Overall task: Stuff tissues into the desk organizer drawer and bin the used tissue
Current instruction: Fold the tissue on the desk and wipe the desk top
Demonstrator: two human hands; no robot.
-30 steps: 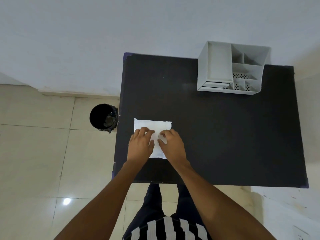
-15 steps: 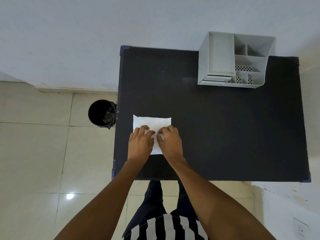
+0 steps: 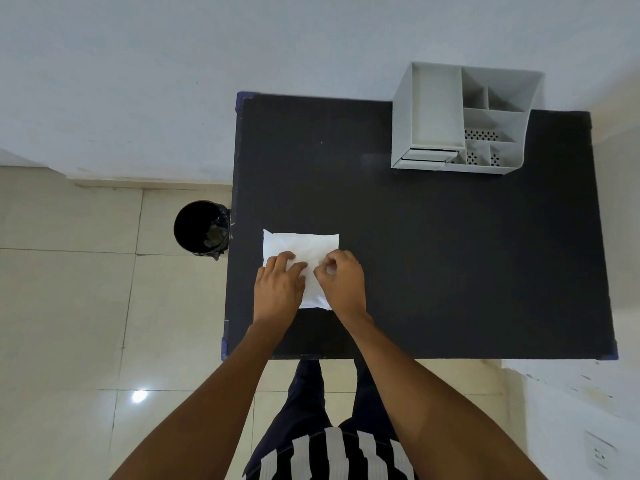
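White tissue [image 3: 301, 245], black table [image 3: 433, 254], grey organizer [image 3: 401, 133], seemingly black bin [image 3: 194, 226]

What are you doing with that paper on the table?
A person stands at a black table with both hands on a white tissue lying flat near the table's left edge. The left hand presses it down while the right hand pinches it near the middle. The grey organizer sits at the far right corner, its drawer near the bottom not yet stuffed as far as can be seen. A black bin stands on the floor beside the table.
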